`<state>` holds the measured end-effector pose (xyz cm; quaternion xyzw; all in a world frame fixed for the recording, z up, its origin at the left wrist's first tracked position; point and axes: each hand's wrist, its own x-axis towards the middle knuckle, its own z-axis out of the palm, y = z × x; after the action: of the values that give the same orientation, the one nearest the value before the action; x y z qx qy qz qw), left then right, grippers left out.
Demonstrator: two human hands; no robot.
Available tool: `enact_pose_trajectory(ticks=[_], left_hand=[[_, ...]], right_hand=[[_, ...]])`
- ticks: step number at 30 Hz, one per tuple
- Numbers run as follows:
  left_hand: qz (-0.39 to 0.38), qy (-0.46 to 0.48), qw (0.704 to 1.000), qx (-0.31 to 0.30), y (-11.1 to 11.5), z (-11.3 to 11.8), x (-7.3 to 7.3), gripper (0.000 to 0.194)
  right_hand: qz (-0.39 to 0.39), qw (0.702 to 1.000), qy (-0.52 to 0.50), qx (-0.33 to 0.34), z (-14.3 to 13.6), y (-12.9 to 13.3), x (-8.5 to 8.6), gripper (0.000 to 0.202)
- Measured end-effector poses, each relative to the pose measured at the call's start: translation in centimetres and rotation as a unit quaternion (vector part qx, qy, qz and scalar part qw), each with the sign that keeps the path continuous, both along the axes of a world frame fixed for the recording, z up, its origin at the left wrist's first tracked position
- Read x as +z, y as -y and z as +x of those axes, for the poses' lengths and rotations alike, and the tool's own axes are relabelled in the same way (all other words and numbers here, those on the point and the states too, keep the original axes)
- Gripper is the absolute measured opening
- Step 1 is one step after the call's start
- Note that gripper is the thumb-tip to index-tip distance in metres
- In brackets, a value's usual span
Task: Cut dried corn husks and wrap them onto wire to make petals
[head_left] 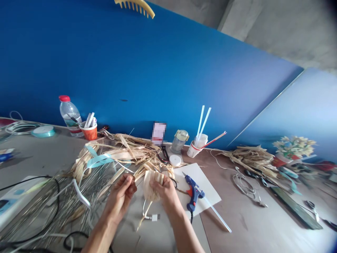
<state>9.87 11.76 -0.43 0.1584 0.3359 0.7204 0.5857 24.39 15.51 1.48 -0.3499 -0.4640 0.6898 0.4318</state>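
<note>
My right hand (165, 189) pinches a flat, pale piece of dried corn husk (147, 186) between thumb and fingers. A thin twisted strip hangs below it. To its left, apart from the husk, my left hand (123, 191) is closed with thumb against curled fingers. What it holds, if anything, is too small to make out. More dried husks (123, 153) lie heaped just beyond both hands. A blue glue gun (194, 193) with a clear glue stick (217, 215) rests on a white sheet (210, 191) to the right of my right hand.
Thin metal wires (68, 200) and a black cable (56, 196) spread across the left. At the back stand a bottle (70, 114), an orange cup (89, 133), a glass jar (179, 142) and a white cup (193, 150). Another husk pile (252, 158) and artificial flowers (293, 147) are on the right.
</note>
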Motion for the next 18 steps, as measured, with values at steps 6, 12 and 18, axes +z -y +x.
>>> enact_pose_trajectory(ticks=[6,12,18], left_hand=[[0.007,0.023,0.999,0.042,-0.1,-0.7,-0.1,0.025],[-0.044,-0.261,0.962,0.061,0.2,-0.3,-0.6,0.028],[-0.034,-0.25,0.964,-0.088,0.5,0.6,-0.1,0.032]], right_hand=[[-0.033,0.993,-0.06,-0.098,1.2,-1.2,-0.5,0.031],[-0.01,0.995,-0.028,-0.092,1.0,-0.9,0.1,0.026],[0.091,0.985,0.121,-0.08,0.1,0.4,0.7,0.01]])
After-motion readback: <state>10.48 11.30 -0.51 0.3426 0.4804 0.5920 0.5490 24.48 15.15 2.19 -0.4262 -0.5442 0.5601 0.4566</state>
